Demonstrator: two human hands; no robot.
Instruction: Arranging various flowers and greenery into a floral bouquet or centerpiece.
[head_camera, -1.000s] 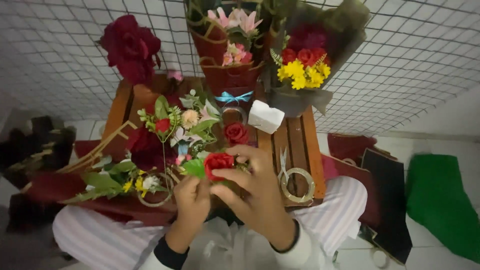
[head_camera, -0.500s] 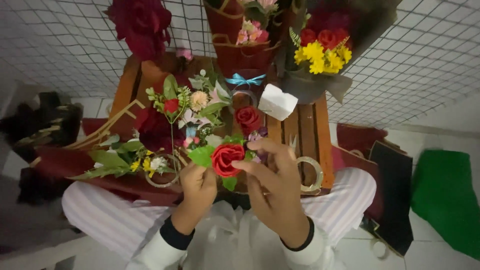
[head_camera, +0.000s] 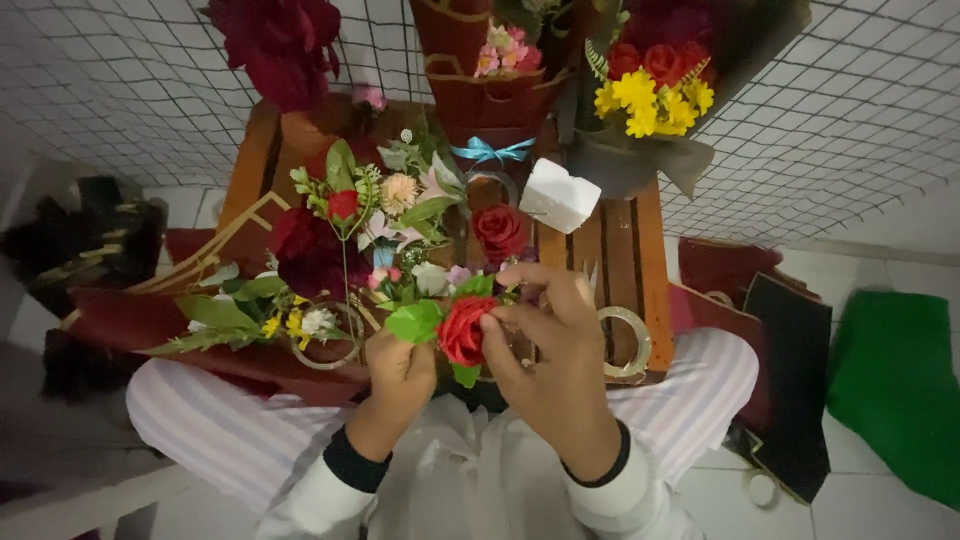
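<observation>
The left hand (head_camera: 400, 365) is closed in a fist around the stem just below a red artificial rose with green fabric leaves (head_camera: 462, 330), which sits upright over the person's lap at the near edge of the slatted wooden crate worktop (head_camera: 625, 245). The right hand (head_camera: 550, 350) curls around the bloom from the right, fingertips (head_camera: 492, 325) pinching its petals, the other fingers spread loosely above it.

Room is tight. Just beyond the rose, touching or nearly so, lies a mixed spray of small artificial flowers and greenery (head_camera: 385, 215), with a second red rose head (head_camera: 500, 232) and a white foam block (head_camera: 558, 195) behind it. A roll of clear tape (head_camera: 625, 342) lies just right of the right hand, at the worktop's near right corner. To the left, a dark red wrapping sheet with leafy stems (head_camera: 200, 325) overhangs the worktop's edge. Wrapped bouquets stand at the far edge against a wire mesh wall (head_camera: 850, 110). The only open room is downward, toward the striped lap (head_camera: 210, 430).
</observation>
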